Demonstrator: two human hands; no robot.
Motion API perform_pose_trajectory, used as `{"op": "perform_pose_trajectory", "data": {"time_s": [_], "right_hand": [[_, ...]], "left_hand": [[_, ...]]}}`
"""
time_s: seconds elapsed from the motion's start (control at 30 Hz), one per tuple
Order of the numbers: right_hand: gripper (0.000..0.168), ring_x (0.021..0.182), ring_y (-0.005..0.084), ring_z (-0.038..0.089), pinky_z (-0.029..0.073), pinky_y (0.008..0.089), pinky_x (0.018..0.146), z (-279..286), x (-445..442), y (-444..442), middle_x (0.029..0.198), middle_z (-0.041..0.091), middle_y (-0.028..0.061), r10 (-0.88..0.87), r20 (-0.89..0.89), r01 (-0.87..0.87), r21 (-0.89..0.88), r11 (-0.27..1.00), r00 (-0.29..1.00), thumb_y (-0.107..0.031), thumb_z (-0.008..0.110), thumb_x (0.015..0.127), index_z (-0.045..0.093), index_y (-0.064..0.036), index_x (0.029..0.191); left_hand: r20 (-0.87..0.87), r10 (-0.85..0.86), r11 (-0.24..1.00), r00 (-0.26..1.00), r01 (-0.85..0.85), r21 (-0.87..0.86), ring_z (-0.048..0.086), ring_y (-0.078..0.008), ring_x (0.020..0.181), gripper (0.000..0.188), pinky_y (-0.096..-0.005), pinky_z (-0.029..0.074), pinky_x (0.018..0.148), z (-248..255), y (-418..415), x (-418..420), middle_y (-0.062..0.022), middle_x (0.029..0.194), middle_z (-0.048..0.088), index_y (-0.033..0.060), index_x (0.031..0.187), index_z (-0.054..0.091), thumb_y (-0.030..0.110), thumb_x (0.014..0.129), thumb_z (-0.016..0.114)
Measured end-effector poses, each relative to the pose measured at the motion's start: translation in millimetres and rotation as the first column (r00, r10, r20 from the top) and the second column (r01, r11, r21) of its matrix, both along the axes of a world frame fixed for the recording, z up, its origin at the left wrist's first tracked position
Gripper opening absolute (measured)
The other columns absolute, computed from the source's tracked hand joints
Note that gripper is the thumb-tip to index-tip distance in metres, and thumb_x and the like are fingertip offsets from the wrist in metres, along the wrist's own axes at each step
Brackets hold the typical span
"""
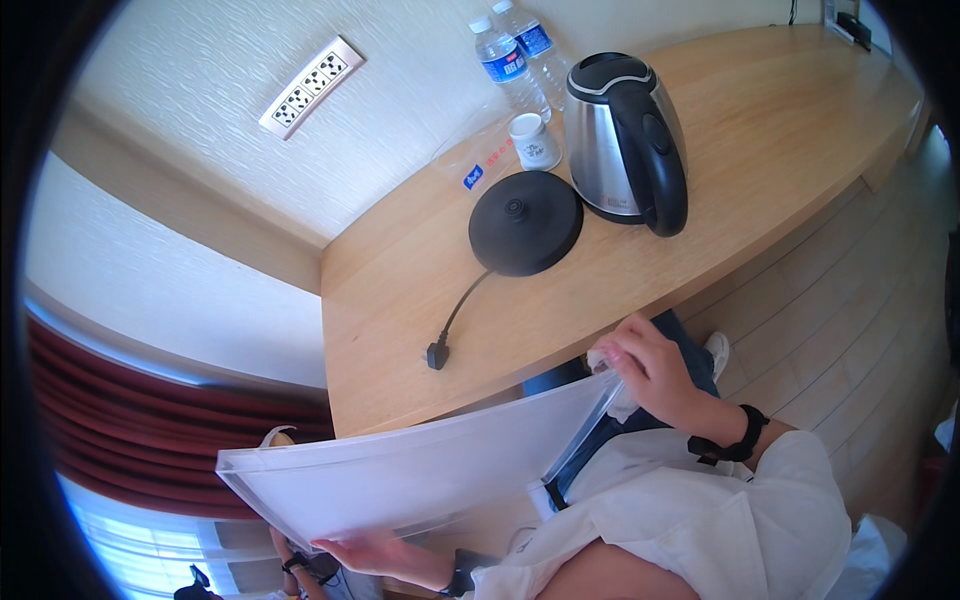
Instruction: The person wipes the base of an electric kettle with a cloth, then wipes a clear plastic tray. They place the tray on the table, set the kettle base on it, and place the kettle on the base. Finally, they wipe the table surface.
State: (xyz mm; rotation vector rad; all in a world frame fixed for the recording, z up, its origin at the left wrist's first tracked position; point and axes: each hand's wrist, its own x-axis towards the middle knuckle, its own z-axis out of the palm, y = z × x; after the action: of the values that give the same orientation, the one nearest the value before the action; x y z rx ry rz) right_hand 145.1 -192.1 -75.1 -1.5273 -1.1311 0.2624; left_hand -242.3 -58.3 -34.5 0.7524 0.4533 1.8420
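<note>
A white rectangular panel, perhaps a tray or lid with a clear rim (420, 457), is held tilted in front of me below the desk's near edge. My left hand (382, 555) grips its lower edge, its fingers partly hidden by the panel. At the panel's upper right corner, my right hand (649, 371) is closed on a crumpled white cloth or tissue (622, 401). On the desk stand a steel electric kettle (611, 157) and, beside it, its black round base (525, 223), whose cord ends in a black plug (437, 354).
The wooden desk (390, 322) meets a wall with a socket strip (311, 88). Two water bottles (510, 67) and a white cup (534, 141) stand behind the kettle base, near a clear plastic wrapper (480, 161). Red curtains (165, 435) and another person's arm (304, 574) are at lower left.
</note>
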Motion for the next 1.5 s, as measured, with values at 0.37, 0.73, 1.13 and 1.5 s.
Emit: {"op": "perform_pose_trajectory", "data": {"time_s": [0.37, 0.73, 1.13, 1.5], "right_hand": [[0.027, 0.083, 0.0081, 0.049, 0.039, 0.0203, 0.077, 41, 1, 6, 0.092, 0.055, 0.0031, 0.042, -0.766, 0.322, 0.318, 0.892, 0.641, -0.022, 0.038, 0.097, 0.051, 0.000, 0.107], [0.030, 0.083, 0.0186, 0.049, 0.041, 0.0290, 0.075, 10, -25, 20, 0.096, 0.048, 0.0130, -0.119, -0.240, 0.211, 0.403, 0.891, 0.963, -0.011, 0.049, 0.087, 0.041, 0.001, 0.114], [0.022, 0.062, 0.0131, 0.052, 0.042, 0.0255, 0.057, 35, 16, 6, 0.070, 0.053, 0.0099, -0.133, -0.229, 0.191, 0.253, 0.949, 0.964, -0.016, 0.052, 0.089, 0.050, 0.000, 0.104], [0.020, 0.068, 0.0273, 0.057, 0.046, 0.0322, 0.059, 99, 65, -39, 0.077, 0.059, 0.0110, -0.210, 0.425, 0.148, 0.173, 0.974, 0.880, -0.010, 0.060, 0.079, 0.056, -0.002, 0.097]], "left_hand": [[0.203, -0.104, 0.994, 0.974, 0.094, 0.057, 0.046, -0.0236, 0.111, 0.048, -0.0412, 0.034, 0.097, 10, 21, 58, -0.0099, 0.120, 0.052, 0.0054, 0.122, 0.050, 0.036, 0.086, 0.058], [0.288, -0.114, 0.993, 0.951, 0.103, 0.055, 0.048, -0.0248, 0.111, 0.042, -0.0449, 0.035, 0.097, 31, 33, 86, -0.0092, 0.119, 0.055, 0.0057, 0.118, 0.053, 0.028, 0.084, 0.061], [-0.058, 0.133, 0.990, 0.989, -0.130, 0.055, 0.041, -0.0250, 0.118, 0.055, -0.0432, 0.031, 0.102, 23, 12, 138, -0.0134, 0.135, 0.037, 0.0044, 0.134, 0.032, 0.031, 0.090, 0.051], [-0.640, 0.757, 0.568, -0.131, -0.353, 0.744, 0.030, -0.0309, 0.130, 0.076, -0.0437, 0.029, 0.104, 42, -6, 81, -0.0178, 0.142, 0.028, -0.0004, 0.139, 0.020, 0.048, 0.088, 0.047]]}}
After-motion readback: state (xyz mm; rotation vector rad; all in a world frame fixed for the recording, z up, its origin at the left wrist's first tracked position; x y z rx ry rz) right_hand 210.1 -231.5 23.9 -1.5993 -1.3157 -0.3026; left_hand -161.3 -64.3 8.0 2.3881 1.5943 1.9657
